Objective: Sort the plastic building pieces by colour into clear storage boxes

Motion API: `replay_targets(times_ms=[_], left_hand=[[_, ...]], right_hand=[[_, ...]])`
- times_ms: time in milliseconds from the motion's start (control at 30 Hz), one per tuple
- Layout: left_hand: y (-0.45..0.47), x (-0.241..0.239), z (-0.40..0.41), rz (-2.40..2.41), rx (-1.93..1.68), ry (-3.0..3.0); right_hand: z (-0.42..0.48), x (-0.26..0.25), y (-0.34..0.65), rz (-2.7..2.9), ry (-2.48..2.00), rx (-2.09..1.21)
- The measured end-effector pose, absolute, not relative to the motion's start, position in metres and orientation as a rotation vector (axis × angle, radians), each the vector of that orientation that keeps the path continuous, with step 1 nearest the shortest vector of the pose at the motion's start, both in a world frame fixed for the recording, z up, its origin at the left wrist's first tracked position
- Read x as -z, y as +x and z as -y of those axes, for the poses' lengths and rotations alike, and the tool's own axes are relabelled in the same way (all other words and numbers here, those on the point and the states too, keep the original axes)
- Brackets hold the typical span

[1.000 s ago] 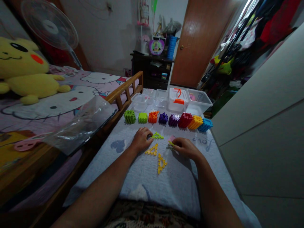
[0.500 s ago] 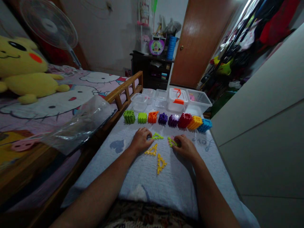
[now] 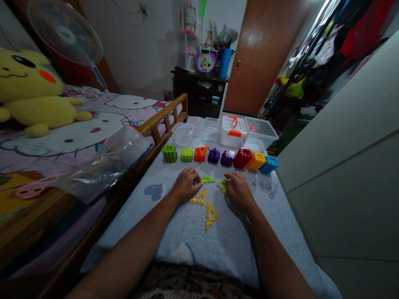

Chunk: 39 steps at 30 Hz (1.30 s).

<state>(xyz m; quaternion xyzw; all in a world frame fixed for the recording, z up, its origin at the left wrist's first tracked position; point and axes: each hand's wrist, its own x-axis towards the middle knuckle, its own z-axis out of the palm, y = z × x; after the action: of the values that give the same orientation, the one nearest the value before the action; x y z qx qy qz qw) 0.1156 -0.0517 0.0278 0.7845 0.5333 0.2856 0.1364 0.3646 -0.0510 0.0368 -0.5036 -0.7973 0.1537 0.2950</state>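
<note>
Desk (image 3: 174, 241), cloth-covered, carries four flat triangular pieces between and below the hands. Left hand (image 3: 187, 184), fingers curled, touches the left end of one green triangle (image 3: 208, 181); whether it grips cannot be told. Right hand (image 3: 239, 189), fingers bent, contacts the right edge of the second green triangle (image 3: 222, 186); grip likewise indeterminate. Upper yellow triangle (image 3: 203, 196) and lower yellow triangle (image 3: 208, 216) lie nearer the body.
</note>
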Motion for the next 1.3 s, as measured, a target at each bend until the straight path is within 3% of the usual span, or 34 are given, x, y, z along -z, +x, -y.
replay_targets(times_ms=[233,533,900,1300], left_hand=[[0.117,-0.028,0.052,-1.508,-0.818,2.304],[0.117,-0.027,0.052,-1.389,-0.807,2.306],[0.119,-0.031,0.054,-1.459,-0.774,2.274],[0.12,-0.029,0.052,-1.463,-0.771,2.336]], right_hand=[[0.042,-0.026,0.372,2.36,-1.431,-0.33],[0.042,-0.036,0.385,2.256,-1.463,-0.446],[0.043,-0.023,0.337,2.213,-1.398,-0.252],[0.044,-0.019,0.336,2.224,-1.465,-0.262]])
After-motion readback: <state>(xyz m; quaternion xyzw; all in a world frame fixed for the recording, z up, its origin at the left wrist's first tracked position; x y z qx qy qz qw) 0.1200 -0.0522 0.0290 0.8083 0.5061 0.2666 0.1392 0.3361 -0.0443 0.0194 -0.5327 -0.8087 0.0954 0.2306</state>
